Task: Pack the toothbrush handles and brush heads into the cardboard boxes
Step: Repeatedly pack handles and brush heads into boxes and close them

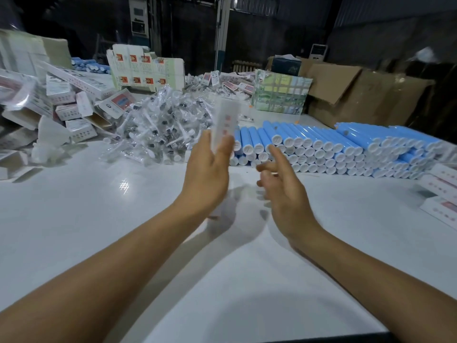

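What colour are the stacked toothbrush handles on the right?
The cylindrical plastic toothbrush handles are light blue with white end caps; head view.

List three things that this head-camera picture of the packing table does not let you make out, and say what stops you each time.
1. Print on the white box that the left hand holds: motion blur.
2. Whether that box holds anything: its walls hide the inside.
3. Right hand fingertips: blurred, so contact with the blue handles is unclear.
4. Boxes at the right edge: cut off by the frame.
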A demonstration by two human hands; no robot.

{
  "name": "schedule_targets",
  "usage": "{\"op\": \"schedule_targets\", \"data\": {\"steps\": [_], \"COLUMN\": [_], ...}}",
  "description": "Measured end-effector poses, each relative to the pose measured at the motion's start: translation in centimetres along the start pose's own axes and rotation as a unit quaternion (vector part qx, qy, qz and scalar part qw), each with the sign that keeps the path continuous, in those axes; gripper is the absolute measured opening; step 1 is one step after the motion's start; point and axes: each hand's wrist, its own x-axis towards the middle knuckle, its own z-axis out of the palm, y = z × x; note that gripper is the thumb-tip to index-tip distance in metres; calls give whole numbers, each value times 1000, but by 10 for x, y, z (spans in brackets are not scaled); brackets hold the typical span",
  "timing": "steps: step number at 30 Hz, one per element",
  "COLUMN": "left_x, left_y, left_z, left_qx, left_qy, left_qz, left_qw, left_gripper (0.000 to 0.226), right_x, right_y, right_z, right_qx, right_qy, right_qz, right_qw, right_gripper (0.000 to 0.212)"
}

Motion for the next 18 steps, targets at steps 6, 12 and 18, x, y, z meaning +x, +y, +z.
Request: {"op": "schedule_targets", "data": {"steps": [6,12,18], "left_x": [-7,-13,-13], "left_y": [-2,-12,-16], "left_z": [-3,9,13], "left_qx": [-423,-455,-444], "left_qy": [53,21,-15], "left_qz": [-383,-401,-356], "left_qw": [819,795,822], "left_gripper": [44,47,38], "right_x": [-6,-3,-2], "right_y": [5,14,15], "right_z": [22,21,16], "right_qx": [-199,-223,-225], "right_qy": [-139,-104,-75], "right_qz": [-26,-34,-25], "right_qw": [970,969,971], "right_gripper": [85,57,54]}}
